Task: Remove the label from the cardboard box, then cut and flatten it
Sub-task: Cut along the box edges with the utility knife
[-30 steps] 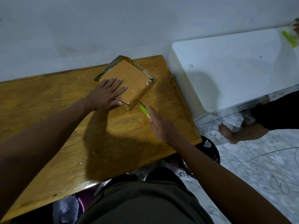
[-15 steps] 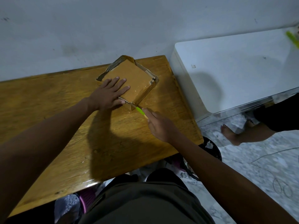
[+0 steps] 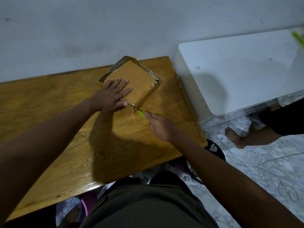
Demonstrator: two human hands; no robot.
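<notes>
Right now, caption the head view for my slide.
Left hand pins box; right hand cuts its corner with knife.

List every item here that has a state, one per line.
Cardboard box: lying flat on the table, edges torn.
Left hand: open, pressing the box down.
Right hand: closed on the green cutter.
Green cutter: tip at the box's near corner.

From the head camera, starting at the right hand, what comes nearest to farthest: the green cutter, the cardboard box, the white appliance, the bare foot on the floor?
1. Green cutter: in the right hand itself.
2. Cardboard box: just past the cutter's tip, under the left hand.
3 and 4. White appliance beside the table, and bare foot on the floor: too close to call.
</notes>
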